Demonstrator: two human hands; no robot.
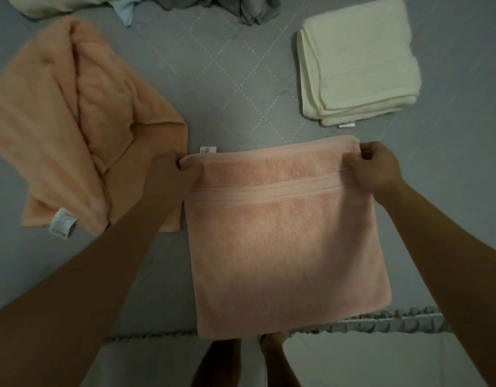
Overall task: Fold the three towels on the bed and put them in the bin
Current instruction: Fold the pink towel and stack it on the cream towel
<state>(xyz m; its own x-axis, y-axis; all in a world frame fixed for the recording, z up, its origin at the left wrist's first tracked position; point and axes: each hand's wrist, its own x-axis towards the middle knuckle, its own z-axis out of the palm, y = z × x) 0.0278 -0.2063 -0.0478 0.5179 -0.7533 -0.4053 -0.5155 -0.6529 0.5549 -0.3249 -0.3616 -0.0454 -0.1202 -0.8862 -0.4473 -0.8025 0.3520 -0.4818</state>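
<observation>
The left hand (168, 174) and right hand (378, 169) each kept a closed grip on a far corner of the pink towel (283, 241), lying on the bed (227, 79). Its near edge overhung, so it might slide off. The peach towel (73, 129) beside the left grip seemed unfolded; the cream towel (361, 62) lay folded beyond the right.

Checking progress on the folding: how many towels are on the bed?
3: a cream towel folded at upper right, a peach towel crumpled at left, a pink towel held in the middle.
</observation>
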